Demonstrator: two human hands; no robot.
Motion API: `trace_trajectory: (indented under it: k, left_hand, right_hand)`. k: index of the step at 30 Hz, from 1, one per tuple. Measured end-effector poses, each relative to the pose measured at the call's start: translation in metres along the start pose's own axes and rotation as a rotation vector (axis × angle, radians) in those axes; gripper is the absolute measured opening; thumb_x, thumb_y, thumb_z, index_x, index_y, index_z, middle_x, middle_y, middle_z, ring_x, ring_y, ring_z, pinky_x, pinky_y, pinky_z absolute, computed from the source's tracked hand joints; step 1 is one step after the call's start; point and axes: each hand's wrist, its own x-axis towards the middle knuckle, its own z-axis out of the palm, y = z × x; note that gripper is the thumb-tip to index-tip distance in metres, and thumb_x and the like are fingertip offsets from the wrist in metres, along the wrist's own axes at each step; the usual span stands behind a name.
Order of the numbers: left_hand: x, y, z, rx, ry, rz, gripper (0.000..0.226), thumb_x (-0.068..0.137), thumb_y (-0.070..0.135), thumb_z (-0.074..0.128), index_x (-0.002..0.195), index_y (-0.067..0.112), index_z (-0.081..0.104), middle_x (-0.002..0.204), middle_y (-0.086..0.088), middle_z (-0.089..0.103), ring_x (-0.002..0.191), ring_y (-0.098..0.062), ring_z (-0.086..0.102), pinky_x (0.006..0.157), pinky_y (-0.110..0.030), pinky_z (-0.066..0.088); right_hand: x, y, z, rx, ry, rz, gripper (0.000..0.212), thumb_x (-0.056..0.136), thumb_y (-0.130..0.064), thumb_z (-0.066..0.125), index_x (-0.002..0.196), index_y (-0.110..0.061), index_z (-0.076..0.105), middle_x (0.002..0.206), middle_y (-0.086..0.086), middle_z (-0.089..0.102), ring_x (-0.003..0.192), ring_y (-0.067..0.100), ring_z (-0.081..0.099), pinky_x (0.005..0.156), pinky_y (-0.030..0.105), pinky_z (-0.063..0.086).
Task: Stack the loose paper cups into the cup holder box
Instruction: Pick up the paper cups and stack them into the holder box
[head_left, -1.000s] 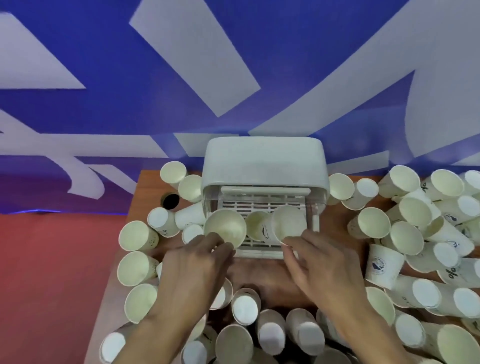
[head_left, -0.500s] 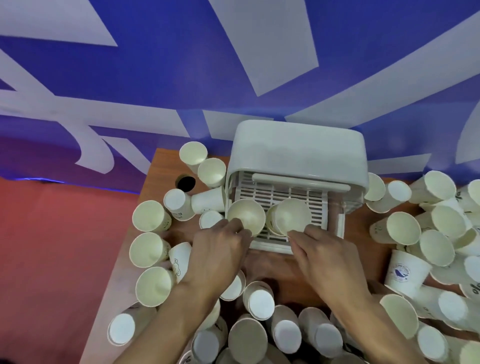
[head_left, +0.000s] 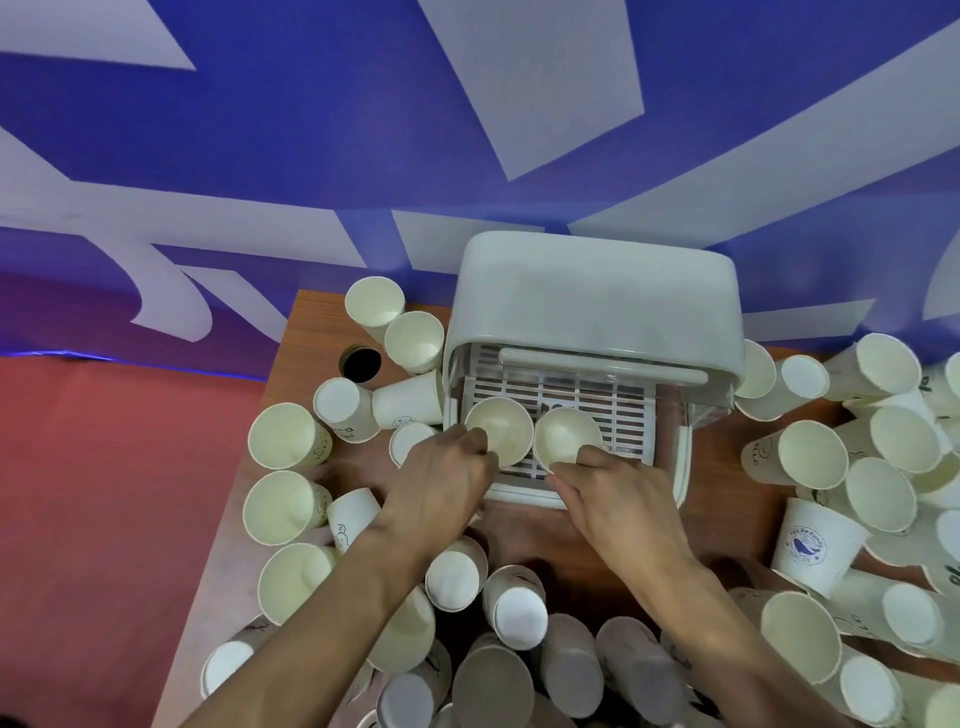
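Paper cup (head_left: 819, 552), blue whale logo, lettering perhaps unreadable.

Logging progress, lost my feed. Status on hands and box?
Left hand and right hand each hold a paper cup at the cup holder box, open mouths toward camera. Left cup, right cup over the slatted tray. Loose cups crowd the table.

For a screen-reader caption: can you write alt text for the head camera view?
Two bare hands each set a paper cup, the left hand on the left cup and the right hand on the right cup, onto the slatted tray of a white cup holder box. Dozens of loose paper cups crowd the wooden table around it.
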Motion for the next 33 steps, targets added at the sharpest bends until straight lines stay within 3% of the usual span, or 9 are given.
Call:
trace_trajectory:
  k: [7,11,13,16,19,21,23,27,33]
  left_hand:
    - [0.000,-0.011,0.008,-0.062,0.090,0.017,0.024,0.061,0.008,0.087,0.059,0.013,0.063,0.070,-0.003,0.061,0.058,-0.024,0.057,0.038,-0.027,0.036]
    - [-0.003,-0.006,0.004,-0.136,0.113,-0.016,0.011,0.081,0.019,0.076,0.076,0.010,0.070,0.084,-0.007,0.066,0.066,-0.030,0.063,0.048,-0.038,0.051]
    - [-0.011,0.000,-0.006,-0.165,0.193,-0.016,0.011,0.084,0.020,0.076,0.089,0.011,0.073,0.093,-0.006,0.068,0.069,-0.028,0.064,0.052,-0.037,0.052]
    - [-0.037,0.008,-0.022,-0.185,0.274,0.014,0.006,0.089,0.018,0.070,0.091,0.014,0.073,0.090,-0.003,0.068,0.067,-0.024,0.061,0.050,-0.032,0.043]
    - [-0.070,0.010,-0.026,-0.207,0.055,-0.017,0.026,0.090,0.028,0.052,0.108,0.023,0.070,0.099,0.003,0.067,0.076,-0.024,0.067,0.053,-0.030,0.042]
    - [-0.090,0.010,-0.026,-0.231,-0.150,-0.031,0.052,0.085,0.027,0.053,0.137,0.027,0.056,0.123,0.004,0.063,0.093,-0.025,0.068,0.064,-0.030,0.048]
    - [-0.101,0.010,-0.020,-0.167,-0.257,-0.006,0.067,0.084,0.027,0.056,0.149,0.027,0.040,0.138,0.003,0.052,0.102,-0.027,0.065,0.074,-0.033,0.050]
    - [-0.095,0.021,-0.010,-0.013,-0.307,0.052,0.057,0.088,0.035,0.057,0.141,0.024,0.042,0.134,-0.002,0.049,0.109,-0.026,0.060,0.084,-0.036,0.048]
    - [-0.077,0.029,-0.007,0.062,-0.331,0.024,0.054,0.091,0.054,0.058,0.129,0.016,0.053,0.121,-0.006,0.056,0.107,-0.029,0.060,0.085,-0.037,0.044]
  right_hand:
    - [0.001,-0.010,0.002,-0.042,0.024,0.033,0.014,0.077,-0.029,0.086,0.072,-0.025,0.074,0.066,-0.006,0.060,0.049,0.021,0.062,0.042,0.024,0.034]
    - [0.000,-0.013,-0.001,-0.022,0.057,0.057,0.013,0.082,-0.038,0.081,0.083,-0.026,0.076,0.072,-0.007,0.068,0.057,0.019,0.067,0.045,0.025,0.039]
    - [-0.007,-0.013,-0.013,0.049,0.124,0.062,0.016,0.088,-0.038,0.074,0.094,-0.024,0.075,0.075,-0.008,0.070,0.062,0.017,0.068,0.047,0.027,0.044]
    - [-0.032,-0.018,-0.031,0.146,0.160,0.015,0.008,0.094,-0.031,0.067,0.091,-0.026,0.072,0.078,-0.011,0.069,0.066,0.012,0.065,0.049,0.029,0.046]
    - [-0.057,-0.030,-0.031,0.157,0.013,-0.007,0.007,0.091,-0.037,0.068,0.091,-0.030,0.070,0.085,-0.014,0.067,0.071,0.009,0.066,0.053,0.026,0.042]
    - [-0.067,-0.041,-0.023,0.117,-0.184,-0.027,0.022,0.092,-0.047,0.060,0.107,-0.032,0.065,0.098,-0.013,0.063,0.083,0.010,0.067,0.058,0.028,0.042]
    - [-0.072,-0.050,-0.015,0.109,-0.346,-0.057,0.039,0.096,-0.052,0.049,0.128,-0.031,0.054,0.120,-0.011,0.056,0.104,0.014,0.063,0.070,0.032,0.046]
    - [-0.074,-0.056,-0.012,0.106,-0.409,-0.097,0.045,0.094,-0.054,0.046,0.132,-0.031,0.053,0.129,-0.013,0.054,0.117,0.013,0.055,0.080,0.033,0.047]
    - [-0.064,-0.056,-0.003,0.130,-0.495,-0.056,0.051,0.091,-0.062,0.052,0.130,-0.029,0.056,0.125,-0.009,0.060,0.112,0.018,0.062,0.087,0.035,0.047]
